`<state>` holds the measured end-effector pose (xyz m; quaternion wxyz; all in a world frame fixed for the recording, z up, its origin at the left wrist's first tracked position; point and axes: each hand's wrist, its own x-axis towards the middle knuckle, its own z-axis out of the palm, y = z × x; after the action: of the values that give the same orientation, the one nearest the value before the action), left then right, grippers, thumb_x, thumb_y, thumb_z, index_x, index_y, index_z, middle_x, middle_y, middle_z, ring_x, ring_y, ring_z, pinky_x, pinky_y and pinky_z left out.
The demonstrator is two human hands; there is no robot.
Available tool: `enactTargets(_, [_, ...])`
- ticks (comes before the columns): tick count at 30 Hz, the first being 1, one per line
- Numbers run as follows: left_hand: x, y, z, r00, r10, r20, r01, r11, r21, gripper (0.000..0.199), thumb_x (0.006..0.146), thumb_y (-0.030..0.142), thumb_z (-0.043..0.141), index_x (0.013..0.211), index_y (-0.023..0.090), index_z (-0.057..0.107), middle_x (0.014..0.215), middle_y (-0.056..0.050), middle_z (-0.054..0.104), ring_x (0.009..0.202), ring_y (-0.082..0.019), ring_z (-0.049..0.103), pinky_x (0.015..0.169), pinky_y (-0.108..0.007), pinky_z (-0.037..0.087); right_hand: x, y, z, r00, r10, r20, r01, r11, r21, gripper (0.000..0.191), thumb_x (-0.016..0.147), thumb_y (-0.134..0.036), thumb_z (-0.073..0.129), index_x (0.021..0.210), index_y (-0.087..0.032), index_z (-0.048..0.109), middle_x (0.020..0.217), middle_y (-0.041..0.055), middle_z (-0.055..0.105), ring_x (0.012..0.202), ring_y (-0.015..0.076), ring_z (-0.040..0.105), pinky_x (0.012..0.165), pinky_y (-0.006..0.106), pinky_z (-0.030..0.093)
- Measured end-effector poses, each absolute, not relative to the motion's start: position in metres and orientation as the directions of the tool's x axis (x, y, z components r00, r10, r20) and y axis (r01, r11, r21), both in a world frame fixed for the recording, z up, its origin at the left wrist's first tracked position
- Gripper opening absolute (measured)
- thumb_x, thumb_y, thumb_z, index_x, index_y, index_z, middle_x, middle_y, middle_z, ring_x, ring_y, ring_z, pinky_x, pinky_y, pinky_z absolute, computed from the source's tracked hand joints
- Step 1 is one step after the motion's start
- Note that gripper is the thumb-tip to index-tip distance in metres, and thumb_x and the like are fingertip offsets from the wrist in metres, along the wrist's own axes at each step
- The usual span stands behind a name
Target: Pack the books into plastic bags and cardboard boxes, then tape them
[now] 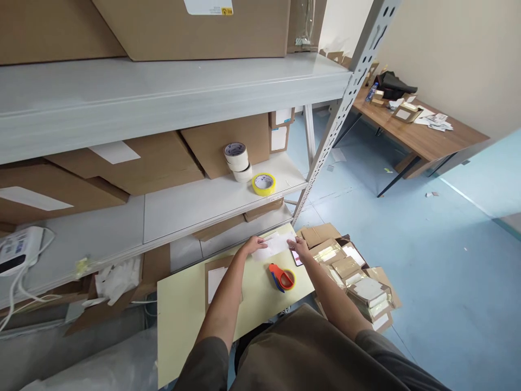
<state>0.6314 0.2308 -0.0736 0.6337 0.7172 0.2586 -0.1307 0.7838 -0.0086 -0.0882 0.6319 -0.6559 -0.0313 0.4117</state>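
My left hand [255, 244] and my right hand [299, 246] grip a white sheet of paper [274, 246] by its two ends, just above the pale yellow table [183, 320]. Closer to my body lies an orange tape dispenser [281, 278] with a roll of yellow tape on it. A phone [297, 257], partly covered by my right hand, rests at the table's right edge. Left of my left forearm is a flat cardboard box [210, 269] with a white label, partly hidden by that arm.
Beyond the table stands a metal shelf [171, 100] with large cartons, white tape rolls [236, 157] and a yellow tape roll [264, 184]. Right of the table, small taped parcels [345, 269] are piled up. A brown desk [443, 136] stands far right.
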Motion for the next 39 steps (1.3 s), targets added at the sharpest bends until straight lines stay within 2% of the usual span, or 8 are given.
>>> enactTargets(5, [0.634, 0.225, -0.077, 0.815, 0.266, -0.514, 0.533, 0.003, 0.846, 0.055, 0.051, 0.061, 0.092, 0.078, 0.015, 0.077, 0.071, -0.003, 0.071, 0.068, -0.020, 0.062, 0.063, -0.028, 0.042, 0.777, -0.005, -0.090, 0.707, 0.500, -0.500, -0.489, -0.166, -0.856, 0.049, 0.059, -0.059, 0.090, 0.079, -0.020, 0.070, 0.080, 0.0054, 0.075, 0.078, 0.0220, 0.071, 0.072, 0.033, 0.058])
enactTargets(11, [0.631, 0.221, -0.075, 0.808, 0.290, -0.512, 0.521, 0.051, 0.852, 0.052, 0.049, 0.058, 0.094, 0.073, 0.016, 0.076, 0.069, -0.005, 0.072, 0.066, -0.020, 0.061, 0.063, -0.028, 0.043, 0.778, -0.013, -0.087, 0.698, 0.542, -0.469, -0.473, -0.143, -0.869, 0.052, 0.061, -0.062, 0.091, 0.083, -0.020, 0.071, 0.084, 0.0076, 0.077, 0.079, 0.0224, 0.072, 0.073, 0.035, 0.060])
enactTargets(16, [0.632, 0.229, -0.068, 0.839, 0.174, -0.516, 0.524, 0.003, 0.852, 0.054, 0.043, 0.059, 0.095, 0.070, 0.016, 0.077, 0.063, -0.001, 0.068, 0.060, -0.017, 0.056, 0.059, -0.027, 0.039, 0.789, -0.018, -0.081, 0.631, 0.631, -0.452, -0.430, -0.201, -0.880, 0.053, 0.057, -0.059, 0.094, 0.080, -0.017, 0.073, 0.080, 0.0064, 0.076, 0.075, 0.0212, 0.072, 0.074, 0.035, 0.062])
enactTargets(23, [0.638, 0.236, -0.061, 0.856, 0.184, -0.483, 0.506, -0.101, 0.857, 0.055, 0.048, 0.065, 0.089, 0.069, 0.016, 0.076, 0.061, 0.001, 0.065, 0.061, -0.016, 0.053, 0.060, -0.026, 0.035, 0.791, -0.016, -0.071, 0.618, 0.628, -0.473, -0.432, -0.231, -0.872, 0.046, 0.062, -0.054, 0.094, 0.079, -0.019, 0.070, 0.083, 0.0070, 0.076, 0.076, 0.0219, 0.072, 0.070, 0.035, 0.062])
enactTargets(26, [0.638, 0.238, -0.058, 0.871, 0.146, -0.469, 0.490, -0.170, 0.855, 0.047, 0.050, 0.058, 0.089, 0.070, 0.018, 0.077, 0.065, 0.001, 0.068, 0.065, -0.018, 0.056, 0.063, -0.027, 0.037, 0.792, -0.019, -0.066, 0.575, 0.655, -0.490, -0.430, -0.268, -0.862, 0.045, 0.064, -0.055, 0.092, 0.079, -0.021, 0.068, 0.078, 0.0043, 0.073, 0.070, 0.0198, 0.068, 0.062, 0.031, 0.057])
enactTargets(29, [0.638, 0.238, -0.056, 0.866, 0.101, -0.490, 0.500, -0.198, 0.843, 0.045, 0.054, 0.056, 0.088, 0.076, 0.018, 0.079, 0.072, 0.000, 0.072, 0.069, -0.019, 0.059, 0.065, -0.027, 0.040, 0.792, -0.018, -0.064, 0.553, 0.708, -0.438, -0.365, -0.266, -0.892, 0.048, 0.067, -0.062, 0.087, 0.070, -0.021, 0.063, 0.066, -0.0003, 0.064, 0.060, 0.0150, 0.057, 0.055, 0.026, 0.047])
enactTargets(34, [0.634, 0.235, -0.057, 0.857, 0.178, -0.483, 0.511, -0.175, 0.842, 0.050, 0.061, 0.063, 0.083, 0.077, 0.016, 0.080, 0.069, -0.002, 0.069, 0.068, -0.019, 0.057, 0.064, -0.028, 0.039, 0.789, -0.008, -0.066, 0.609, 0.690, -0.391, -0.309, -0.247, -0.918, 0.052, 0.065, -0.067, 0.085, 0.068, -0.021, 0.061, 0.063, -0.0018, 0.060, 0.058, 0.0139, 0.052, 0.055, 0.025, 0.041])
enactTargets(39, [0.616, 0.238, -0.064, 0.828, 0.310, -0.467, 0.509, -0.066, 0.859, 0.053, 0.060, 0.066, 0.082, 0.074, 0.016, 0.078, 0.069, -0.003, 0.068, 0.067, -0.019, 0.057, 0.064, -0.028, 0.040, 0.796, -0.018, -0.065, 0.728, 0.555, -0.402, -0.362, -0.186, -0.913, 0.057, 0.062, -0.073, 0.083, 0.075, -0.020, 0.065, 0.068, 0.0023, 0.066, 0.064, 0.0184, 0.058, 0.059, 0.029, 0.046])
